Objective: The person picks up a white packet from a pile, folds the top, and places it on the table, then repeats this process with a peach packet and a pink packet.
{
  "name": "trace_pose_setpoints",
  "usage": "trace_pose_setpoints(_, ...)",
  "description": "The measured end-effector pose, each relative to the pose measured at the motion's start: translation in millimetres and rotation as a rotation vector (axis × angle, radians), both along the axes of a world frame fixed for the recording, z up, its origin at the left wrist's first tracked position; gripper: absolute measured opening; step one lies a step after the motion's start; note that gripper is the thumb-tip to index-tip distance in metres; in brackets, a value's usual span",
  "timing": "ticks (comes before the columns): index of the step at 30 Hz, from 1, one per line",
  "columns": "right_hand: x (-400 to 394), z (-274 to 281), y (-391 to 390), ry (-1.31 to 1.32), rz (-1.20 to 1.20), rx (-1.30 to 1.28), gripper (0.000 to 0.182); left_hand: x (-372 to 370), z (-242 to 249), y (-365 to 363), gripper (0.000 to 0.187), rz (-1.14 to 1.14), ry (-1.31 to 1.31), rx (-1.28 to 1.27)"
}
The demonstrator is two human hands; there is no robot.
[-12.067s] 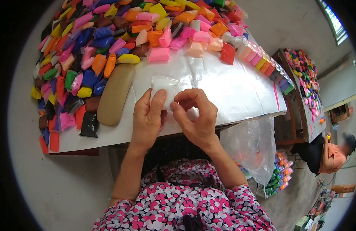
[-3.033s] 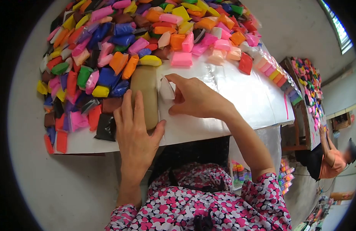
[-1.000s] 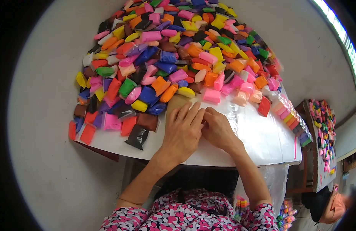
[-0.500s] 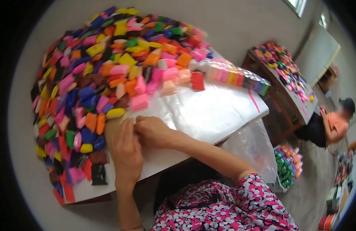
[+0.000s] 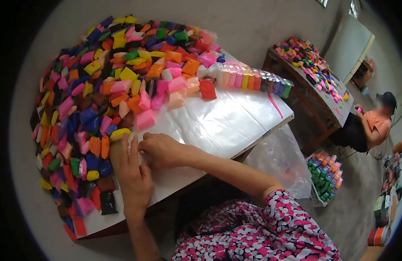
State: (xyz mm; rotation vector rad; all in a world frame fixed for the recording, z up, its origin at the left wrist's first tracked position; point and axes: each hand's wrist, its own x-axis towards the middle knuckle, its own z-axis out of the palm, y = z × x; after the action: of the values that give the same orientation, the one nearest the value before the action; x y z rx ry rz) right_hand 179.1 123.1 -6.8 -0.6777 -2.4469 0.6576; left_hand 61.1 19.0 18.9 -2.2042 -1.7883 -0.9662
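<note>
My left hand [image 5: 135, 182] lies at the front edge of the table, its fingers stretched out over a flat brown piece [image 5: 115, 158], perhaps card or tape. Close beside it, my right hand [image 5: 161, 150] has its fingers curled in toward the left thumb. Whatever is between those fingers is hidden. Small, shiny, soft-looking packets [image 5: 92, 115] in many colours are heaped just beyond and left of both hands. A yellow packet [image 5: 120, 134] is nearest my left fingertips, and a pink one [image 5: 145, 119] sits above my right hand.
A clear pack of coloured blocks in a row [image 5: 253, 81] lies on the white sheet [image 5: 218, 122]. Clear plastic [image 5: 279, 161] hangs by the table. A basket [image 5: 316, 195] of coloured packs stands on the floor. Another person [image 5: 375, 126] sits at a second heaped table [image 5: 307, 82].
The whole view has shifted slightly, with the table appearing further left. My left thumb now stands further from its fingers. Both hands stay close together at the brown piece.
</note>
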Motion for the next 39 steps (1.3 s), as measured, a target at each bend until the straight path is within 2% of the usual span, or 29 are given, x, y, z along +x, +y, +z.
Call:
trace_pose_setpoints(6,2.8,-5.2,11.7,0.018,0.069,0.029,0.035,-2.9,14.5,-20.1,0.066,0.035,-0.185,-0.014)
trace_pose_setpoints(8,3.5,2.8,9.5,-0.027,0.052,-0.02,0.048,-8.6,18.8,-33.9,0.068,0.092,-0.202,0.001)
trace_pose_setpoints(11,10.9,20.5,0.2,-0.099,0.039,-0.107,0.058,-20.6,21.9,-52.2,0.058,0.18,-0.289,0.023)
trace_pose_setpoints(14,16.7,26.5,-4.3,-0.128,0.014,-0.094,0.059,-35.1,20.1,-66.6,0.049,0.25,-0.234,0.091)
trace_pose_setpoints(17,25.7,33.5,-7.5,-0.12,-0.006,-0.058,0.055,-50.4,16.3,-78.1,0.042,0.328,-0.227,0.128)
trace_pose_setpoints(18,28.4,37.6,-9.7,-0.116,-0.014,-0.067,0.054,-52.9,15.3,-79.1,0.033,0.37,-0.26,0.15)
trace_pose_setpoints(21,39.4,45.6,-18.2,-0.103,-0.042,-0.096,0.05,-71.0,14.7,-82.0,0.03,0.451,-0.234,0.097)
trace_pose_setpoints(22,42.8,45.9,-20.4,-0.096,-0.048,-0.101,0.048,-76.5,14.8,-77.7,0.026,0.458,-0.209,0.157)
trace_pose_setpoints(26,50.3,39.1,-30.7,-0.003,-0.098,-0.12,0.037,-103.4,37.8,-56.0,0.021,0.38,-0.154,0.112)
trace_pose_setpoints(29,54.7,34.9,-35.5,0.056,-0.135,-0.139,0.031,-126.7,44.6,-27.0,0.02,0.37,0.006,0.071)
trace_pose_setpoints(32,57.2,26.8,-32.7,0.087,-0.165,-0.175,0.028,-147.8,41.3,5.9,0.019,0.327,0.279,0.226)
trace_pose_setpoints(35,59.3,18.3,-31.8,0.086,-0.202,-0.166,0.025,-154.8,34.5,30.4,0.015,0.414,0.456,0.13)
trace_pose_setpoints(39,60.1,9.5,-29.3,0.137,-0.188,-0.164,0.023,-156.8,21.1,34.0,0.011,0.418,0.466,0.212)
